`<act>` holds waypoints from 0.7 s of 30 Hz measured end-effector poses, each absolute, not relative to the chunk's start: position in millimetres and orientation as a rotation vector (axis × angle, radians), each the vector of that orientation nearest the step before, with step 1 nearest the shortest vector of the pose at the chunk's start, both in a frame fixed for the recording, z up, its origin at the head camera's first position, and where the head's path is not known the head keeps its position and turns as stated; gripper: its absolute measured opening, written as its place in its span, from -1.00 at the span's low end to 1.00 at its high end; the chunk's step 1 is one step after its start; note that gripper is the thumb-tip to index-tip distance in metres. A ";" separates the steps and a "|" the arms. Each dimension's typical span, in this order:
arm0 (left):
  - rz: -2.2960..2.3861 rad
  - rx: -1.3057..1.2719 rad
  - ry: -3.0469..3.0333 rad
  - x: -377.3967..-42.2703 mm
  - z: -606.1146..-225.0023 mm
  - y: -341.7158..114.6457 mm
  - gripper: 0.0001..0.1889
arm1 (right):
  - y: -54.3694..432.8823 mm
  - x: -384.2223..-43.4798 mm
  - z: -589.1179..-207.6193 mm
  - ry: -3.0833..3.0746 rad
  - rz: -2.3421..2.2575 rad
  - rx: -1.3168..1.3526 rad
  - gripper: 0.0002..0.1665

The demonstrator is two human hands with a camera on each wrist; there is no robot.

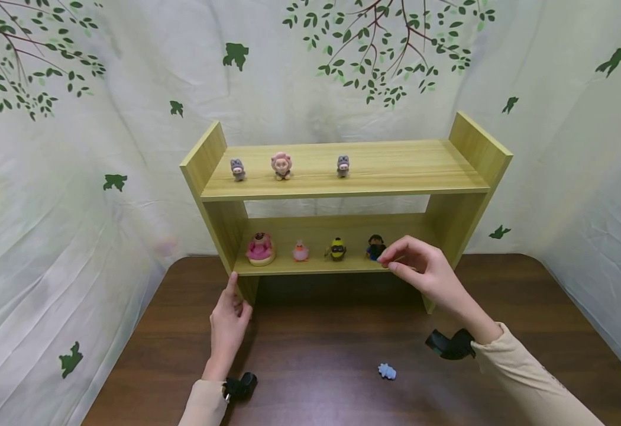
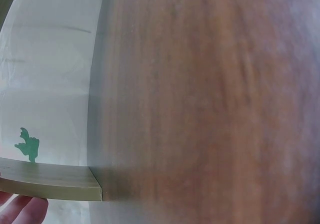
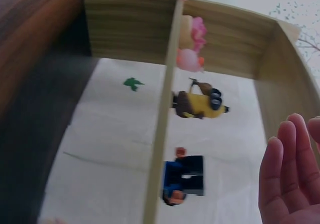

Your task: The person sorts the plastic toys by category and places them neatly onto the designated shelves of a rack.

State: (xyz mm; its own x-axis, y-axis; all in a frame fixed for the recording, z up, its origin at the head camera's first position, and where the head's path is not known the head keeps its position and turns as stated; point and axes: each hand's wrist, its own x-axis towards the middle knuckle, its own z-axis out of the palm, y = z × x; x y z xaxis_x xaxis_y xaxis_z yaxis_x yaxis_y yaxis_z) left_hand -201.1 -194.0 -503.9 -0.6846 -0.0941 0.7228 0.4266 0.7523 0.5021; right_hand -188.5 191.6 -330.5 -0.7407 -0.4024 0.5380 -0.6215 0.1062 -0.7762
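Note:
My left hand [image 1: 227,328] grips the front edge of the left side panel of a light wooden shelf [image 1: 342,192], its index finger along the corner of the lower board. Beside a blue-and-black toy figure [image 1: 375,247] is my right hand [image 1: 417,266]; in the right wrist view its fingers [image 3: 287,174] are loosely extended, with nothing seen between them and a gap to the figure [image 3: 185,176]. On the same board stand a yellow goggled figure [image 1: 338,249], a small pink figure [image 1: 300,251] and a pink bear figure [image 1: 260,248].
On the top board stand two grey figures, one at left [image 1: 238,170] and one near the middle [image 1: 343,166], with a pink-haired figure [image 1: 281,166] between them. A small light-blue toy [image 1: 387,371] lies on the brown table [image 1: 310,337]. Behind hangs a leaf-print curtain [image 1: 268,89].

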 end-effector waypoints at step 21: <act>-0.859 -0.259 -2.180 -200.8 -503.2 -194.1 -0.04 | 191.0 -184.6 -385.0 -2.228 1.692 1.198 -0.74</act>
